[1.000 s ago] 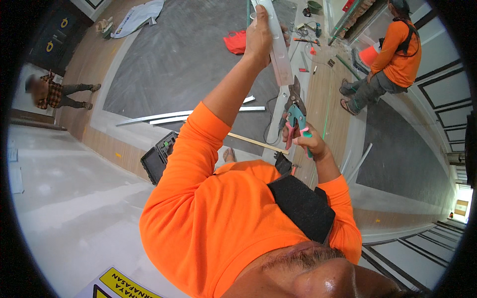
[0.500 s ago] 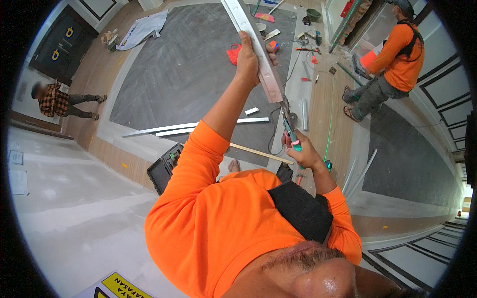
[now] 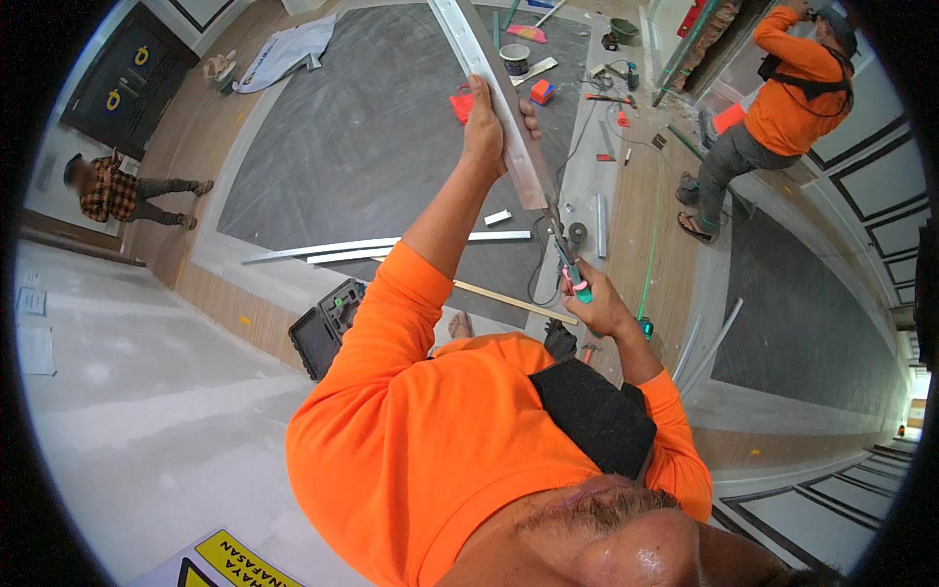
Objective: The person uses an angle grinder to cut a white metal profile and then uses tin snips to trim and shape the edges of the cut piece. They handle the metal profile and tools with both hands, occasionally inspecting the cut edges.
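My left hand is wrapped around a long silver metal channel, which slants from the top edge down toward my other hand. Tin snips with green and pink handles are gripped in my right hand. Their jaws meet the lower end of the channel; whether the blades bite into the metal is too small to tell. Below the channel, a short metal offcut and long metal strips lie on the floor.
A co-worker in orange stands at the far right, and another person at the left. An open black tool case sits near my left arm. A wooden strip, a white tub, a cable and hand tools are on the floor.
The channel and my left hand have shifted slightly down and right in view. At the right, the co-worker has straightened up, turned away and raised an arm toward the head.
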`<control>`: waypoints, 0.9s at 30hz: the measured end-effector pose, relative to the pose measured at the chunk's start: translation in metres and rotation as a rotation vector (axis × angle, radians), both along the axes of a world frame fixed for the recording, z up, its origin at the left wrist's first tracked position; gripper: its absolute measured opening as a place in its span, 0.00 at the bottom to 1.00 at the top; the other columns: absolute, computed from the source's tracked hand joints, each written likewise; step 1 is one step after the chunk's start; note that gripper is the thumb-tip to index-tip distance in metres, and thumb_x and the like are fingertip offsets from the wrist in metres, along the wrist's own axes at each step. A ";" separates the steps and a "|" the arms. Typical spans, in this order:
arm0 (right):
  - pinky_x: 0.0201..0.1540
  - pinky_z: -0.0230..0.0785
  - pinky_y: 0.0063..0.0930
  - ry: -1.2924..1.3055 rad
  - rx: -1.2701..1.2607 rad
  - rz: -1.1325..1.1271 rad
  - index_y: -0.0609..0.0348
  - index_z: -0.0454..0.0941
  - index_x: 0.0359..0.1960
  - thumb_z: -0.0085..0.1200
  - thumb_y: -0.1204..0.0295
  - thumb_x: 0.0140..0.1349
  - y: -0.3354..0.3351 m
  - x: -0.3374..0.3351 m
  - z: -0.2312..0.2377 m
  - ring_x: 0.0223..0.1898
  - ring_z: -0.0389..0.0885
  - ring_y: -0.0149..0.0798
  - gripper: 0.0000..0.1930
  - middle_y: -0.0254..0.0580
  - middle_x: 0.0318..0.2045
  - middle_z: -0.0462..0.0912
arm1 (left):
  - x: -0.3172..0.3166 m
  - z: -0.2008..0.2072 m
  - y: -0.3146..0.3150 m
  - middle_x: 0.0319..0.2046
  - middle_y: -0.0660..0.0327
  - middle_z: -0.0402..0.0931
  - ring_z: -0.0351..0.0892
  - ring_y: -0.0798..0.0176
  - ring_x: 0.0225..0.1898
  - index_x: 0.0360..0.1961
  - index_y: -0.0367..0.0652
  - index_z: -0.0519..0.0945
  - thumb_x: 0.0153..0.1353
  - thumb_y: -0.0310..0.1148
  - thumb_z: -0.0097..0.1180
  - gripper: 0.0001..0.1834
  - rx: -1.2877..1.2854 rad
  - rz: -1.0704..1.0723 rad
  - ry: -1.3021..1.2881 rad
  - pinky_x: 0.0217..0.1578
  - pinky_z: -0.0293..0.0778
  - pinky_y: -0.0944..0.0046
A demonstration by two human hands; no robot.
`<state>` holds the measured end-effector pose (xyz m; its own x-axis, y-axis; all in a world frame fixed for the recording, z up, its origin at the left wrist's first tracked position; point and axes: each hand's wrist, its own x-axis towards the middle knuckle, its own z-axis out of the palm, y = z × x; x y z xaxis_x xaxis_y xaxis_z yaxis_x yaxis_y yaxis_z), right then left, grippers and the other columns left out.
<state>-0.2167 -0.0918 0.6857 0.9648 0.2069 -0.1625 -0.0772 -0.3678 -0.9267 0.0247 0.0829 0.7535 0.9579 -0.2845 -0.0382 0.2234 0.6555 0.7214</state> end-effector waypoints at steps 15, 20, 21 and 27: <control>0.55 0.69 0.33 -0.047 -0.053 -0.045 0.67 0.56 0.70 0.59 0.73 0.50 -0.004 0.001 -0.003 0.47 0.78 0.46 0.43 0.52 0.44 0.78 | 0.002 -0.010 -0.002 0.25 0.59 0.74 0.77 0.60 0.23 0.42 0.44 0.71 0.61 0.75 0.37 0.40 0.047 0.087 0.032 0.26 0.80 0.57; 0.51 0.70 0.33 -0.063 -0.045 -0.041 0.63 0.59 0.70 0.58 0.73 0.50 -0.004 0.003 -0.006 0.43 0.77 0.42 0.41 0.47 0.40 0.77 | -0.001 -0.005 -0.005 0.25 0.58 0.75 0.78 0.60 0.23 0.40 0.42 0.72 0.62 0.74 0.37 0.40 0.088 0.127 0.037 0.25 0.80 0.59; 0.50 0.70 0.32 -0.048 -0.043 -0.039 0.63 0.59 0.70 0.58 0.73 0.51 -0.003 0.003 -0.004 0.42 0.77 0.41 0.41 0.46 0.40 0.77 | -0.002 -0.005 -0.003 0.25 0.58 0.75 0.77 0.60 0.23 0.40 0.42 0.72 0.62 0.75 0.37 0.40 0.088 0.132 0.036 0.25 0.80 0.59; 0.42 0.69 0.29 -0.038 -0.019 -0.060 0.61 0.67 0.60 0.58 0.74 0.52 -0.002 0.002 -0.004 0.34 0.73 0.32 0.30 0.34 0.31 0.74 | -0.001 -0.016 -0.001 0.25 0.58 0.74 0.77 0.60 0.23 0.40 0.41 0.71 0.61 0.75 0.37 0.41 0.065 0.124 0.017 0.25 0.79 0.58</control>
<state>-0.2147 -0.0942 0.6818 0.9809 0.1457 -0.1289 -0.0646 -0.3811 -0.9223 0.0237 0.0818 0.7377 0.9847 -0.1599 -0.0694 0.1560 0.6307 0.7602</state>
